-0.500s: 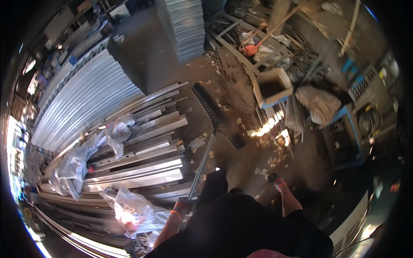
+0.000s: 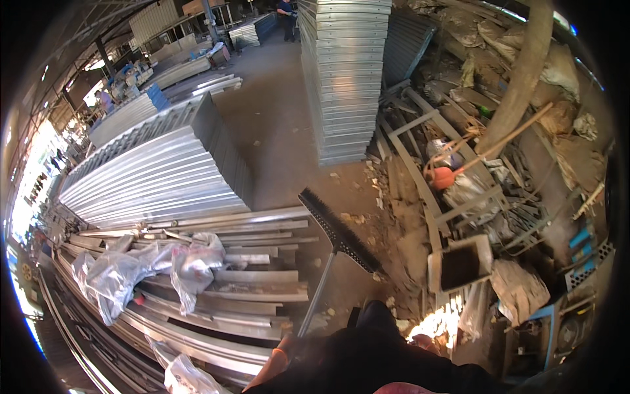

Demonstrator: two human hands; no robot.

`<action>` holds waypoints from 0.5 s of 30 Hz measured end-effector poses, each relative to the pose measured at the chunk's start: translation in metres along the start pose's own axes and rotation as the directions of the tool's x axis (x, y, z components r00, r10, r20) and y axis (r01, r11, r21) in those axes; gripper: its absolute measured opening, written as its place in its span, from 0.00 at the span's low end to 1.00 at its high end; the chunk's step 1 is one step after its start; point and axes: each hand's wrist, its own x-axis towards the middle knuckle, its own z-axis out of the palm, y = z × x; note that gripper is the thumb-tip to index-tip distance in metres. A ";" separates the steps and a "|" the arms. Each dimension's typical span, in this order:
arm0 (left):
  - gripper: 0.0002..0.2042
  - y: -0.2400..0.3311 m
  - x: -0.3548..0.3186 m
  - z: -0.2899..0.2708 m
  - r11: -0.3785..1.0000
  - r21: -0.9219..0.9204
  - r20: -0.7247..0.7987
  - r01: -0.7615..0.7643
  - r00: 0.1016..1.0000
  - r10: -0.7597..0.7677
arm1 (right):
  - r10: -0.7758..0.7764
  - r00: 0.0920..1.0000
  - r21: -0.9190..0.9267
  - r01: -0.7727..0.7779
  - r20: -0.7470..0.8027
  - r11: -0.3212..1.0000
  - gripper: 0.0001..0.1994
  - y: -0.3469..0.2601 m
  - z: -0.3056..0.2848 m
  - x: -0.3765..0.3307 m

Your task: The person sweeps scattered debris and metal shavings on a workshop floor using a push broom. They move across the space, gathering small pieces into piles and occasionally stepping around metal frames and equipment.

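A wide push broom (image 2: 336,244) with a perforated head and black bristles stands out ahead of me, its thin grey handle running back toward my body. My left hand (image 2: 293,344), in a dark glove with an orange cuff, is closed around the near end of that handle. Of my right side, only a blurred bit of arm or hand (image 2: 425,343) shows beside my dark clothing, close to a bright sunlit patch; its fingers cannot be made out. Below the broom head lies brown dirt floor with scattered pale scraps.
Metal profiles (image 2: 262,289) with crumpled plastic sheeting (image 2: 193,266) lie to the left. Stacked metal panels (image 2: 157,177) and a tall panel stack (image 2: 348,85) stand beyond. Wood scrap, an open box (image 2: 461,264) and a brown sack (image 2: 518,289) crowd the right. A person (image 2: 287,18) stands far off.
My view has tilted up, so the surroundings sit lower and more of the hall shows. My right hand, gloved and plainly visible before, is now mostly out of sight. The left still grips the broom.
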 end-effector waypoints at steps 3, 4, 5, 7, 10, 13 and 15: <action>0.12 0.067 0.049 -0.005 0.967 0.227 -0.024 -0.111 0.993 0.119 | -0.018 0.993 -0.231 0.045 0.120 0.972 0.21 -0.050 0.007 0.116; 0.12 0.095 0.065 0.000 0.880 0.438 -0.030 -0.181 0.976 0.215 | 0.037 0.994 -0.282 -0.007 0.099 0.959 0.21 -0.073 0.007 0.161; 0.12 0.130 0.076 0.006 0.652 0.662 0.114 -0.370 0.909 0.400 | 0.075 0.994 -0.326 -0.046 0.076 0.944 0.21 -0.102 0.012 0.211; 0.13 0.195 0.110 0.021 0.405 0.835 0.169 -0.373 0.874 0.456 | 0.155 0.986 -0.446 -0.109 0.067 0.888 0.22 -0.154 0.012 0.303; 0.15 0.286 0.154 0.031 0.545 0.808 -0.096 -0.222 0.864 0.495 | 0.205 0.957 -0.728 0.009 0.205 0.686 0.23 -0.264 0.020 0.456; 0.13 0.357 0.189 0.028 0.665 0.719 -0.227 -0.204 0.835 0.501 | 0.064 0.932 -0.915 0.336 0.358 0.224 0.23 -0.411 0.038 0.593; 0.14 0.399 0.217 0.017 0.743 0.665 -0.250 -0.078 0.914 0.319 | -0.041 0.865 -0.855 0.485 0.500 -0.185 0.23 -0.520 0.064 0.677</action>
